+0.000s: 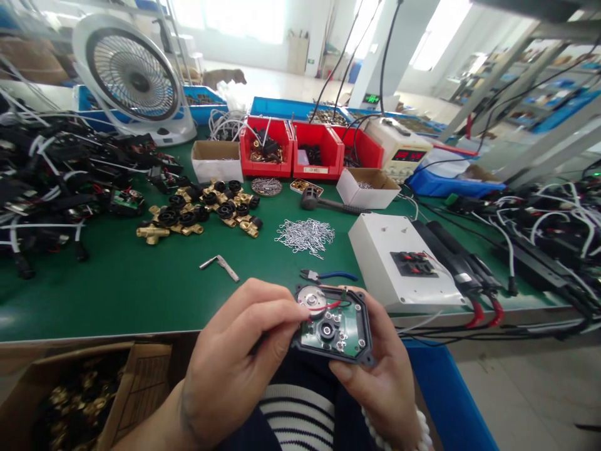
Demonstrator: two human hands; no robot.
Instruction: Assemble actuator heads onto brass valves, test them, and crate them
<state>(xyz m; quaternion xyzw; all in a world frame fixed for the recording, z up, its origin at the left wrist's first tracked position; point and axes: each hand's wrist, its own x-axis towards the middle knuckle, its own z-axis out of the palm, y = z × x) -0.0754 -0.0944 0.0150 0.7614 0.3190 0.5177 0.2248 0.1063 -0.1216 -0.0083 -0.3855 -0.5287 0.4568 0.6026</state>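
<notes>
**Head view.** Bench with a green mat [141, 294], seen from a seated position.

- Module [335, 326]: black housing with a green circuit board inside, a round metal disc at its 11 o'clock corner and a black round part at centre. It is held above the lap at the near edge of the bench, just below frame centre, tilted down toward 5 o'clock.
- Right hand [385, 376]: cradles the module from 4 o'clock. Fingers are curled under and around the housing's right and lower rim, with the thumb along the bottom edge. A white bead bracelet sits on the wrist.
- Left hand [239, 357]: comes in from 8 o'clock. Thumb and forefinger are pinched narrow against the module's left rim, where a red wire [326, 306] crosses the board. Cannot tell whether the wire itself is between the fingertips.
- Blue-handled pliers [328, 275]: lying on the mat just beyond the module, at its 12 o'clock.
- White box [404, 263]: has red and black terminals on top and sits at 2 o'clock from the module, near it.
- Heap of small metal clips [305, 235]: farther out at 12 o'clock.
- Small metal bracket [220, 266]: lies alone at 10 o'clock.
- Brass fittings [201, 213]: a cluster with black caps, beyond the bracket at 10 to 11 o'clock.
- Red bins [291, 150]: a row at the far side, at 12 o'clock.
- White fan [134, 75]: at the 10 o'clock corner of the frame.
- Open cardboard carton [70, 394]: at 8 o'clock below the bench edge, holding dark and brass parts.
</notes>
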